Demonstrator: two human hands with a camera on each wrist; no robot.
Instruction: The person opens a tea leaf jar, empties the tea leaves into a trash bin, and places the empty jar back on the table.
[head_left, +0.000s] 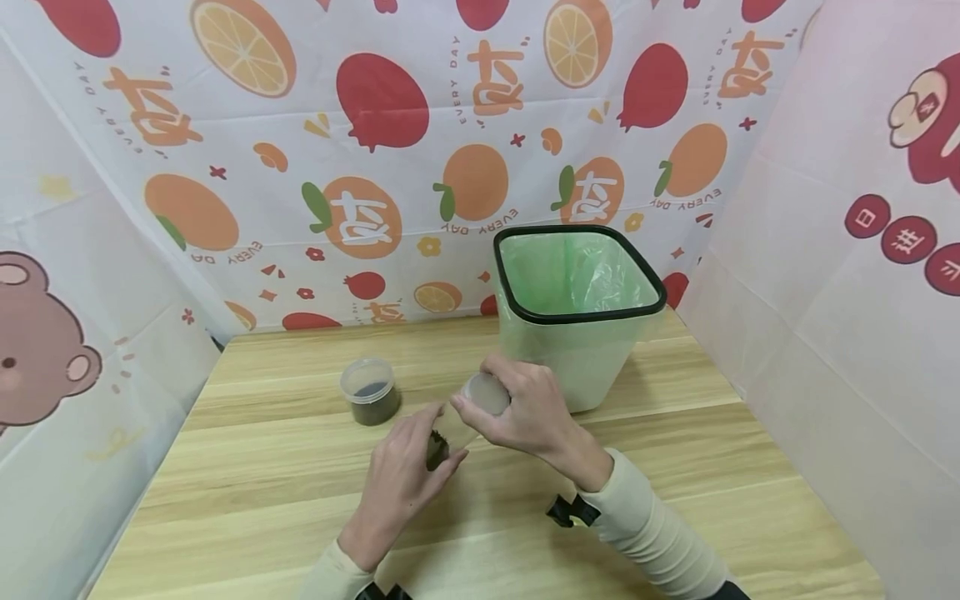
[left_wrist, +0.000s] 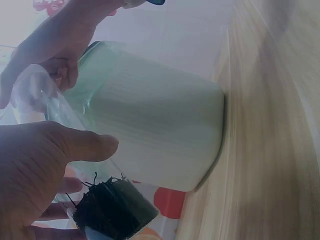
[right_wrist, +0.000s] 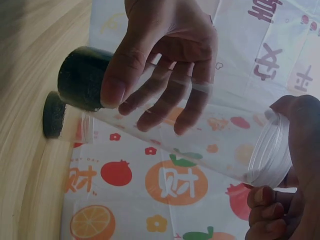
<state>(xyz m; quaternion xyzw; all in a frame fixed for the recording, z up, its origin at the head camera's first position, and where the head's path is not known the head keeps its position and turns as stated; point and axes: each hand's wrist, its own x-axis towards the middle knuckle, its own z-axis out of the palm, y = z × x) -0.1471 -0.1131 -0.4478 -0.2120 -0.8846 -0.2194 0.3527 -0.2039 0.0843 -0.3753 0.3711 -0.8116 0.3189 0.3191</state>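
I hold a clear plastic jar (head_left: pixel 457 425) tilted above the table, between both hands. Dark loose material (head_left: pixel 436 451) fills its bottom end. My left hand (head_left: pixel 420 454) wraps around that lower part, thumb (left_wrist: pixel 80 145) on one side, fingers (right_wrist: pixel 165 95) on the other. My right hand (head_left: pixel 502 408) grips the jar's lid end (right_wrist: pixel 272 150). In the left wrist view the dark contents (left_wrist: pixel 112 210) show below my thumb. A second small jar (head_left: pixel 369 392) with dark contents and a clear lid stands on the table to the left.
A pale bin (head_left: pixel 577 308) with a black rim and green liner stands just behind my right hand, also filling the left wrist view (left_wrist: pixel 155 135). The wooden table (head_left: pixel 262 500) is walled in by fruit-patterned sheets on three sides.
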